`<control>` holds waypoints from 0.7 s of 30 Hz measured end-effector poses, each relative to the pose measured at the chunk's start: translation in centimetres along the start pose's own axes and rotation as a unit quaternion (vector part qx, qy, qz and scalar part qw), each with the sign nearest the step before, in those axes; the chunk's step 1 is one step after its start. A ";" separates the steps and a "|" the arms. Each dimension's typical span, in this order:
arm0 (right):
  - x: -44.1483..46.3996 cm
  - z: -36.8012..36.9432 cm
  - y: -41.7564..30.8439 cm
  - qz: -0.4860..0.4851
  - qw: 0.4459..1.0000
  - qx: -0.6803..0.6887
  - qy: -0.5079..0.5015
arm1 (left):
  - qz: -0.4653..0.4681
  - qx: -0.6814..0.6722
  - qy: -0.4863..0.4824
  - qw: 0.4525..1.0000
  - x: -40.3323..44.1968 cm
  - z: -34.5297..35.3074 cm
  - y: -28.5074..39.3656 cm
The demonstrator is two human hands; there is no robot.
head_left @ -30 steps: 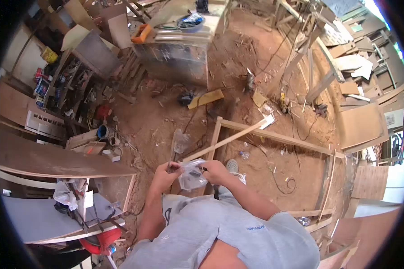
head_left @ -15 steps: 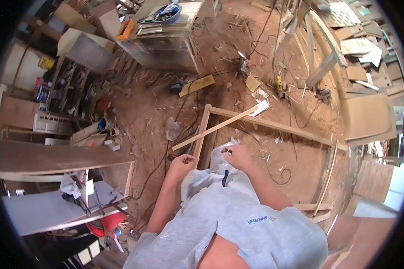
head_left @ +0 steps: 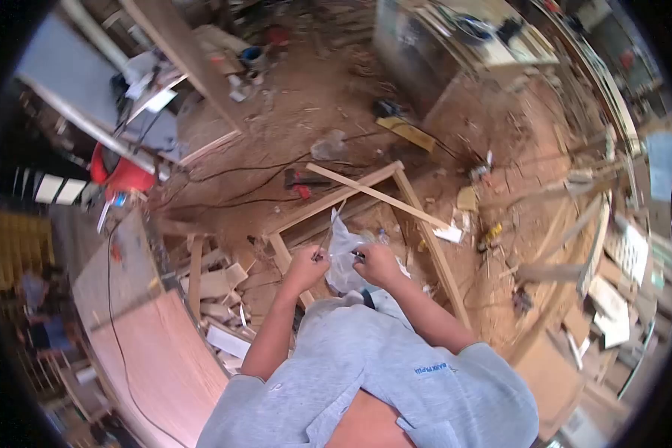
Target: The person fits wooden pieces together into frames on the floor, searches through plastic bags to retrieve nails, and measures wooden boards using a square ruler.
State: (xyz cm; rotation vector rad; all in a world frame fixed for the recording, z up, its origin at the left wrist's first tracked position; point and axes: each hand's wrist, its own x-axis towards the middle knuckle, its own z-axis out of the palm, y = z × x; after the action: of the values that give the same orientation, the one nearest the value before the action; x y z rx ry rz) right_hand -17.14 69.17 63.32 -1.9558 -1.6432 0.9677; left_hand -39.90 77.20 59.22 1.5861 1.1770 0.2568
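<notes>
A clear, crumpled plastic bag is bunched up between my two hands, close to my grey shirt. My left hand is closed at the bag's left side, with something small and dark at its fingertips that I cannot make out. On the other side my right hand has its fingers closed on the bag, and a small dark spot shows at the fingertips. Below the bag and beyond it lies a wooden frame on the ground, with a loose wooden strip lying across its corner.
A power tool with red parts and cables lie past the frame. Farther off are a yellow board and a large cabinet. Wood offcuts and a pale wooden panel are at left; a yellow tool lies at right.
My view has swung left, so the frame and cabinet appear farther right. My hands have come closer together, and the plastic bag now spreads up between them.
</notes>
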 end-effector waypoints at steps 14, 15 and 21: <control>-2.0 -4.7 2.3 -0.099 0.972 -0.043 -0.210 | -0.192 -0.149 0.146 0.959 -6.9 3.9 4.1; -2.1 -5.2 2.7 -0.093 0.972 -0.048 -0.211 | -0.203 -0.172 0.144 0.953 -6.7 4.5 4.5; -1.4 -5.7 6.8 -0.088 0.978 -0.062 -0.177 | -0.146 -0.109 0.205 0.962 -5.9 8.8 2.6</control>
State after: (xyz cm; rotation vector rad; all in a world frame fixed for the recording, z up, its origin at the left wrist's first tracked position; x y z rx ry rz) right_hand -8.48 66.98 62.79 -1.7490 -2.0766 1.2219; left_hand -35.33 67.38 60.36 1.1768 1.6239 0.5181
